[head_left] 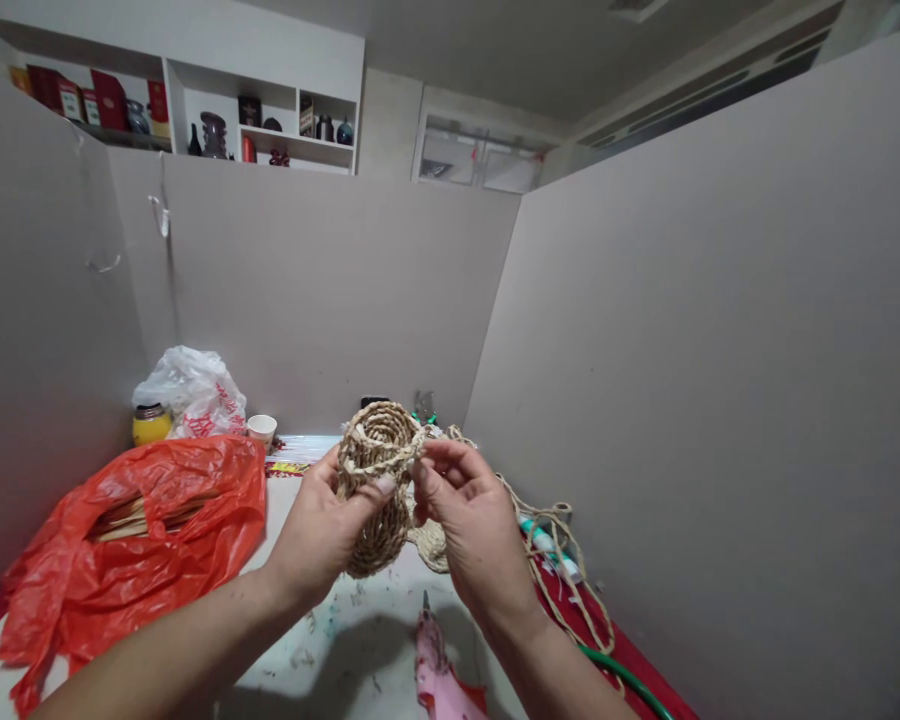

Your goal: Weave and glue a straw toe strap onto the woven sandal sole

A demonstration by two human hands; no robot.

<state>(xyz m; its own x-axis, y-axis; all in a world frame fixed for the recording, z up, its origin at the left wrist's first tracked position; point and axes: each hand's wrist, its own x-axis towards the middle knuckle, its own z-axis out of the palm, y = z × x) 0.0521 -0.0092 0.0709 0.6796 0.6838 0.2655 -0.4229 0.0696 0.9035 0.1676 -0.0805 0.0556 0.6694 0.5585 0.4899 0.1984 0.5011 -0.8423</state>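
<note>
A coiled piece of braided straw rope (377, 545), shaped like a small slipper, is raised above the table in front of me. My left hand (319, 530) grips its left side, the thumb lying across the front. At its upper right edge, my right hand (476, 515) pinches the straw rope between thumb and fingers. Partly hidden behind my right hand is another coiled straw piece (431, 543) on the table. Below both hands, a pink glue gun (436, 660) points its nozzle away from me.
On the left lies a red plastic bag (217, 480) holding flat tan strips. Behind it are a white plastic bag (195, 385), a yellow jar (151, 428) and a paper cup (262, 430). Loose rope (589, 600) and a green cord (626, 675) run along the right. Grey partitions (315, 280) surround the table.
</note>
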